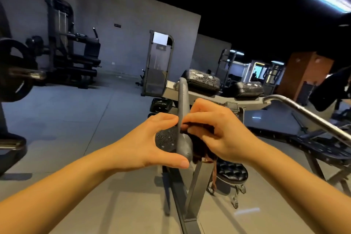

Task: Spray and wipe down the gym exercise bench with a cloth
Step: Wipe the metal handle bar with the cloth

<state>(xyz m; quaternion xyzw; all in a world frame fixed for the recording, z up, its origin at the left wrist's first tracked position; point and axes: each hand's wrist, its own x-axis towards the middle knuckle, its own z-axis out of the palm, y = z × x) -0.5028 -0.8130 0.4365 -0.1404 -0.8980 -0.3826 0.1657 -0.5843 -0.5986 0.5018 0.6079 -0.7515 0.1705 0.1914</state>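
Note:
A grey metal handle bar (182, 100) of the exercise machine rises in front of me. My right hand (214, 131) holds a dark brown cloth (199, 144) against the bar's right side, fingers curled round the cloth. On the bar's left, my left hand (152, 142) curves about its lower end, thumb under the tip and fingertips touching the bar higher up. Two black pads (203, 80) wet with droplets sit on the grey frame (209, 99) behind. No spray bottle is in view.
A second chrome handle bar (307, 114) slants down at the right. A black tufted stool on castors (231, 173) stands below my right hand. Weight machines (72, 49) line the left wall, and a plate-loaded barbell end (19, 74) juts in at far left.

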